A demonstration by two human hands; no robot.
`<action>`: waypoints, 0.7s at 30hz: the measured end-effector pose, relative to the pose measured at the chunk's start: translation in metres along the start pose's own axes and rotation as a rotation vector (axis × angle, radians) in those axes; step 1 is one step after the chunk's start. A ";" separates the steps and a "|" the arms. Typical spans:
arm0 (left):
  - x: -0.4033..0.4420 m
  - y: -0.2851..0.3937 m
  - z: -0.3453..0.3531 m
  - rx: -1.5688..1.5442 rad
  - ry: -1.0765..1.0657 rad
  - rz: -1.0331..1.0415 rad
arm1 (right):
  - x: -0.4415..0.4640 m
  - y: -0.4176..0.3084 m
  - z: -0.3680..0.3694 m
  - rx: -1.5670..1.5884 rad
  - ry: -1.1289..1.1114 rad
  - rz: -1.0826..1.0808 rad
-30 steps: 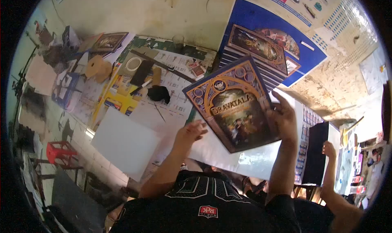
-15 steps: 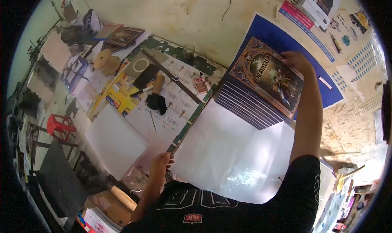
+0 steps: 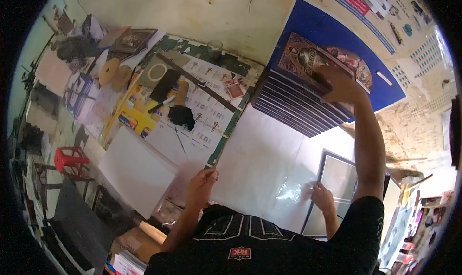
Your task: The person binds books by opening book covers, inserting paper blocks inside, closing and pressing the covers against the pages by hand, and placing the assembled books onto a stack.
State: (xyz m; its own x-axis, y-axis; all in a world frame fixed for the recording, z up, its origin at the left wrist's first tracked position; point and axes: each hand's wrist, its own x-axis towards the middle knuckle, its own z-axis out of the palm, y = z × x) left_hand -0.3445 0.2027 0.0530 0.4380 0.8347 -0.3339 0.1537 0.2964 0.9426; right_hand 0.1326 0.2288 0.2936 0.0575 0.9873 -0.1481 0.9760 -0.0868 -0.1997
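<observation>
My right hand point(image 3: 339, 85) reaches over a stack of dark books point(image 3: 303, 104) with ornate illustrated covers. Its thumb and fingers are apart, slightly blurred, above or on the top cover; contact I cannot tell. An arched colour picture point(image 3: 358, 68) shows beside the stack, partly hidden. Behind the stack lies a blue sheet point(image 3: 308, 19). At the near table edge my left hand point(image 3: 201, 184) has its fingers curled together; what they hold, if anything, is hidden. White sheeting point(image 3: 255, 154) covers the table between my hands.
Another hand point(image 3: 321, 197), apparently another person's, is beside a dark-edged panel point(image 3: 332, 171) at lower right. Left of centre lie a black cloth point(image 3: 182, 117), a cardboard tube point(image 3: 181, 93), a long dark strip point(image 3: 211, 92) and a white sheet stack point(image 3: 134, 171). A red stool point(image 3: 70, 157) stands far left.
My right hand has moved from the top book's far edge to over the stack's front part. The dark-edged panel and another hand have appeared at lower right. My left hand has shifted slightly.
</observation>
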 end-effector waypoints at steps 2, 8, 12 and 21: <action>0.000 0.002 -0.001 -0.029 -0.005 0.034 | 0.002 0.001 -0.003 0.014 0.002 0.040; -0.001 0.000 -0.005 0.035 -0.024 0.100 | 0.002 0.005 -0.001 0.072 -0.018 0.088; 0.053 0.047 0.018 0.381 0.137 0.383 | -0.012 -0.012 0.004 0.109 -0.004 0.122; 0.206 0.035 -0.008 1.007 0.809 -0.027 | -0.003 0.001 0.033 0.366 0.275 -0.022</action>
State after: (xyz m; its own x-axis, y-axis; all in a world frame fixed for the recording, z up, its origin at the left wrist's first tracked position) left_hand -0.2560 0.3892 0.0170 -0.1795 0.9809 0.0747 0.9048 0.1348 0.4039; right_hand 0.1262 0.2213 0.2617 0.1392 0.9839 0.1125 0.8423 -0.0578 -0.5360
